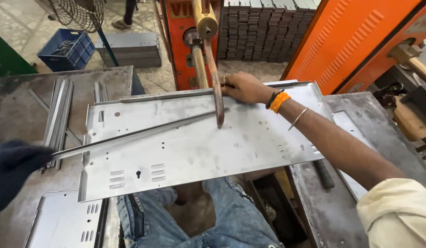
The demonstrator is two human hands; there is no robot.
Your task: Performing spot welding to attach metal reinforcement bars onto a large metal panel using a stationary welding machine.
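A large grey sheet-metal panel with punched holes and slots lies across my lap and the tables. My left hand, in a dark glove, grips the near end of a long thin metal strip that lies diagonally on the panel. Its far end sits under the copper electrode tip of a spot welder. My right hand, bare with a ring and orange wristband, presses on the panel's far flange next to the electrode arm.
Orange welding machines stand behind and to the right. Several metal strips lie on the left table. Another slotted panel sits at the lower left. A blue crate and a stack of dark parts are farther back.
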